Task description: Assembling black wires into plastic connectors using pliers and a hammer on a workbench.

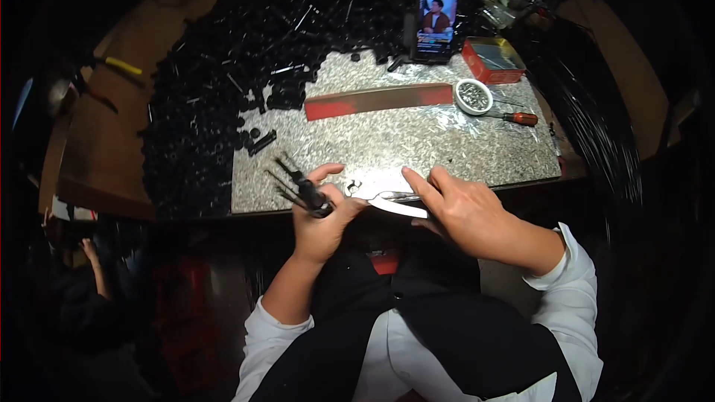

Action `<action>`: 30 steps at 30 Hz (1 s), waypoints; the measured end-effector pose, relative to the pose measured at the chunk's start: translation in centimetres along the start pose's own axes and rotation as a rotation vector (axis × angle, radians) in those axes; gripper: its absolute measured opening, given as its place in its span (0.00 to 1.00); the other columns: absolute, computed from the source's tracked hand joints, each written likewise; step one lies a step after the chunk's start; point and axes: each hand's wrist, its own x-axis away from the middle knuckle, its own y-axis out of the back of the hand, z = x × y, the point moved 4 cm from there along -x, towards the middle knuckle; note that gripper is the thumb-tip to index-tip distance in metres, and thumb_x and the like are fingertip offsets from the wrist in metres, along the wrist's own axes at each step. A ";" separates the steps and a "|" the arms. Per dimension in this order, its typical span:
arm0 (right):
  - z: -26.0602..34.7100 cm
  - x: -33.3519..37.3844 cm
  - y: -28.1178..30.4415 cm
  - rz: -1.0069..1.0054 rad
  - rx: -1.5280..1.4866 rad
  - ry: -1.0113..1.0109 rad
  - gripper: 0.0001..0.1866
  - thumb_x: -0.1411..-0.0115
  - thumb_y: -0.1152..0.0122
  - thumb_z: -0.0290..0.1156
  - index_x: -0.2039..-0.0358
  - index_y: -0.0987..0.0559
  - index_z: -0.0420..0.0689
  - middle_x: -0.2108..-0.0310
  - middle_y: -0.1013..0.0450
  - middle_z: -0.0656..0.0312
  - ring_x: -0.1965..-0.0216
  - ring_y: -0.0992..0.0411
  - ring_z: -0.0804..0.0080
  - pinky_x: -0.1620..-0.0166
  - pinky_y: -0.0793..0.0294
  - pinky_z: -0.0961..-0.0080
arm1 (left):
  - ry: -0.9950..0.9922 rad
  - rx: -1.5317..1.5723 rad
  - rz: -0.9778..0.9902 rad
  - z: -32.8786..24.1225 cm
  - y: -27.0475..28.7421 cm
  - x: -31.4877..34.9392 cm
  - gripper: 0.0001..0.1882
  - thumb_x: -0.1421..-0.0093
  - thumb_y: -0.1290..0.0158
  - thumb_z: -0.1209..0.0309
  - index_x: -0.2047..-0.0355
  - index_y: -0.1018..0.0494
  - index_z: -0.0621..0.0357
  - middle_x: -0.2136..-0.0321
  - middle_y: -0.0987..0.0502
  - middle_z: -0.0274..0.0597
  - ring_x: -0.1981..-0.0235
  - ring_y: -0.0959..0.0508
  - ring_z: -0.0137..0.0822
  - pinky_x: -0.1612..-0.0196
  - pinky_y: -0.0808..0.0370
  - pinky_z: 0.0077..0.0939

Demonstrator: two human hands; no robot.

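My left hand (320, 227) is closed around a black pronged plastic part (307, 192), whose thin prongs point up and to the left. In my right hand (469, 212) is a pair of pliers (401, 208) with pale handles, the fingers wrapped around them. The head of the pliers reaches left to my left thumb. By the left fingertips there is a small curved shape (354, 187), too blurred by glare to tell whether it is a jaw tip or a small clip. Both hands are above the near edge of a speckled stone slab (417, 141).
A large heap of black plastic parts (216, 82) covers the back and left. On the slab lie a red-brown bar (380, 100), a white cup of small metal pieces (474, 97) and a screwdriver (521, 118). Behind stand a phone (436, 22) and a red box (491, 67). Black strands (596, 112) hang right.
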 end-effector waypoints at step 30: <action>-0.5 3.2 10.4 -0.672 -0.931 0.362 0.12 0.49 0.38 0.36 0.77 0.23 0.38 0.75 0.27 0.53 0.75 0.27 0.69 0.71 0.26 0.75 | 0.609 0.510 0.824 -2.1 -5.0 6.5 0.41 0.43 0.64 0.38 0.55 0.33 0.72 0.67 0.24 0.53 0.67 0.21 0.39 0.63 0.25 0.29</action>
